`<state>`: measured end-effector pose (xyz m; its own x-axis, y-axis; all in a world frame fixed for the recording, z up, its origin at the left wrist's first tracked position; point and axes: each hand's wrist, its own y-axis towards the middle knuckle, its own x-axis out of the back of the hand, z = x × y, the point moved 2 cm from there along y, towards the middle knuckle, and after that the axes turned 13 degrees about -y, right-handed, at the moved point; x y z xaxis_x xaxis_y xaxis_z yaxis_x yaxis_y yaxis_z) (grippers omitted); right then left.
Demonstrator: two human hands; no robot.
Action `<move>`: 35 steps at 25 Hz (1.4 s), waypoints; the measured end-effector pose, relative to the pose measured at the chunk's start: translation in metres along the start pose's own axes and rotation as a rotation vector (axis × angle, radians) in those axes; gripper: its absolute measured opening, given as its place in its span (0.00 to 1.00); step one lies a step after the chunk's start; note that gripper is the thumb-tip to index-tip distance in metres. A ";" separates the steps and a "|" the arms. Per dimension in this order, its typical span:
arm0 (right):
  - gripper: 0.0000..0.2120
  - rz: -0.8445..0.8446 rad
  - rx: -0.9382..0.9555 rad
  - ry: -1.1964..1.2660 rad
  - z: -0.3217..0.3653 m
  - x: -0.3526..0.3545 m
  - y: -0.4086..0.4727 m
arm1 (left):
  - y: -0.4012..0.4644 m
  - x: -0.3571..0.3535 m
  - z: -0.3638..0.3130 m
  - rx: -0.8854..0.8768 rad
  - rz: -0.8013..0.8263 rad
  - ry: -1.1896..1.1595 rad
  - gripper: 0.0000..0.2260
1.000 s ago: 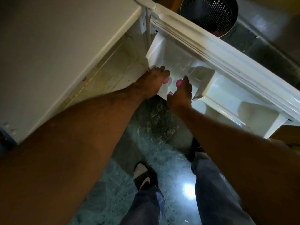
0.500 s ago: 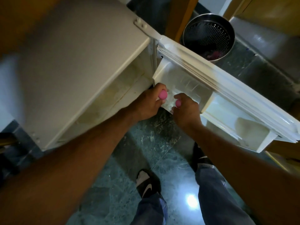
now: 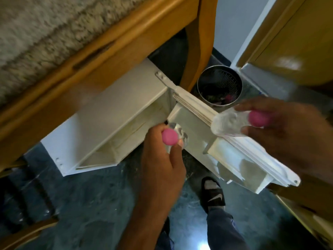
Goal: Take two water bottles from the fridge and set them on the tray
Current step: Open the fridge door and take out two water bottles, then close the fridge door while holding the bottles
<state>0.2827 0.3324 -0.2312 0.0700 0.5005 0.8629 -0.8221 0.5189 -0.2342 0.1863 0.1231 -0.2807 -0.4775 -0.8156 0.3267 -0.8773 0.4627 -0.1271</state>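
Note:
My left hand (image 3: 162,166) grips a clear water bottle with a pink cap (image 3: 170,136), held upright in front of the small white fridge (image 3: 111,112). My right hand (image 3: 288,134) holds a second clear bottle (image 3: 228,123), its pink cap toward my palm, tilted on its side above the open fridge door (image 3: 239,150). Both bottles are out of the door shelf. The right hand is blurred. No tray is in view.
A stone-topped counter with a wooden edge (image 3: 90,56) overhangs the fridge. A perforated metal bin (image 3: 219,85) stands behind the door. A wooden door (image 3: 297,37) is at the right. My sandalled foot (image 3: 213,193) rests on the dark green floor.
Both hands have lifted the bottles out of the door shelf. The right hand moved up and right, the left hand drew back. My view rose, and the counter came into sight.

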 end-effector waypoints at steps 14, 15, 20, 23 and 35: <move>0.22 0.417 0.362 -0.572 -0.102 -0.084 0.097 | -0.077 -0.061 0.067 0.263 -0.348 0.001 0.16; 0.24 0.443 0.383 -0.591 -0.104 -0.091 0.098 | -0.081 -0.060 0.073 0.274 -0.360 0.004 0.16; 0.38 0.473 0.502 -0.580 -0.095 -0.123 0.078 | -0.105 -0.039 0.101 0.316 -0.430 0.074 0.15; 0.38 0.517 0.516 -0.712 -0.074 -0.146 0.062 | -0.116 -0.015 0.113 0.372 -0.471 0.078 0.17; 0.36 0.468 0.362 -0.558 0.055 -0.228 0.040 | -0.126 0.124 0.131 0.274 -0.625 0.137 0.19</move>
<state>0.2030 0.2010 -0.4124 -0.5394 0.1416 0.8300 -0.8350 0.0370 -0.5490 0.2313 -0.0820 -0.3468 0.1155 -0.8408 0.5289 -0.9748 -0.1983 -0.1025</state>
